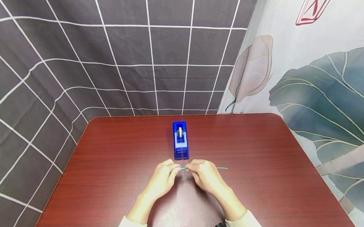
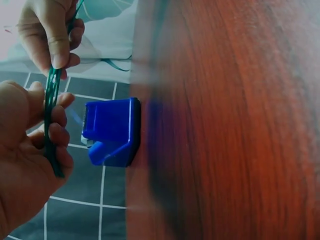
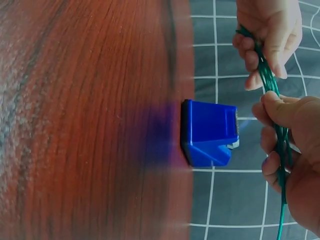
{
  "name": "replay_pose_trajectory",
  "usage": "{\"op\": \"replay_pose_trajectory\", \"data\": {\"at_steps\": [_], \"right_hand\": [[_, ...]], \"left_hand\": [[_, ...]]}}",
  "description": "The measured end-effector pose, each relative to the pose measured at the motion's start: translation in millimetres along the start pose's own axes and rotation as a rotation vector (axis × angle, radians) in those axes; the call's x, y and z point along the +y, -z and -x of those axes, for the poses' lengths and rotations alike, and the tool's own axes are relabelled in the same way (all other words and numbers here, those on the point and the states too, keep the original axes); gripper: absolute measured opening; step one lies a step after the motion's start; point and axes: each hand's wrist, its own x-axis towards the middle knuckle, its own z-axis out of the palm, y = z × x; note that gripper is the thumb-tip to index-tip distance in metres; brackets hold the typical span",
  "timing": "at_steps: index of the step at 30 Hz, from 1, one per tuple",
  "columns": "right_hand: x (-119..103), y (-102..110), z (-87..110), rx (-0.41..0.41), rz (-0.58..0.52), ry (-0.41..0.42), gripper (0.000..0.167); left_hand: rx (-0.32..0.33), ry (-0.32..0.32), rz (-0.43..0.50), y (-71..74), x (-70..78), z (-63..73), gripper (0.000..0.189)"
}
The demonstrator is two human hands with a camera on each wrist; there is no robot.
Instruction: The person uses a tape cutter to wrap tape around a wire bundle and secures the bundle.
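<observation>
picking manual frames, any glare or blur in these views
Head: pale glare low on the wood-grain tabletop; left wrist: whitish haze toward upper right, smeared blue reflection beside the tape dispenser; right wrist: speckled glare at left, another blurry blue reflection.

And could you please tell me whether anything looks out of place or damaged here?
Nothing looks spilled or damaged, and the blue tape dispenser stands upright on the table. The only stray detail is a loose end of the green cord bundle, sticking out past the right hand while the rest is bunched together.
</observation>
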Motion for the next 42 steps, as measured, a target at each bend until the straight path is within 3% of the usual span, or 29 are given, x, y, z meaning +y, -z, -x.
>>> {"op": "replay_pose_trajectory", "data": {"at_steps": [7,12,14,20,28,36,42], "right_hand": [[-2.6,-0.2,-0.2,0.025,0.009,-0.014,0.006],[-3.4,0.5,-0.3,-0.008,-0.012,-0.052,0.004],[-3.7,0.9,-0.5,-0.047,-0.021,-0.086,0.001],[-6.7,5.2,-4.9,-0.164,-0.052,-0.227,0.012],[-8.7,7.0,-7.8,-0.181,-0.136,-0.362,0.007],[-10.5,6.1,-10.1,-0.196,-0.165,-0.424,0.006],[-10.9,5.5,-11.3,-0.211,-0.155,-0.412,0.007]], "left_hand": [[0.008,-0.005,-0.043,0.2,1.6,-2.0,0.008],[0.035,0.008,-0.078,-1.2,1.9,-1.4,0.005],[0.041,0.007,-0.084,-1.5,1.7,-1.1,0.005],[0.057,-0.006,-0.091,-3.5,0.9,-0.5,0.007],[0.072,-0.002,-0.075,-5.8,1.0,-0.1,0.008],[0.111,-0.047,-0.084,-7.1,-2.2,0.0,0.007],[0.147,-0.097,-0.119,-7.6,-4.0,0.1,0.005]]}}
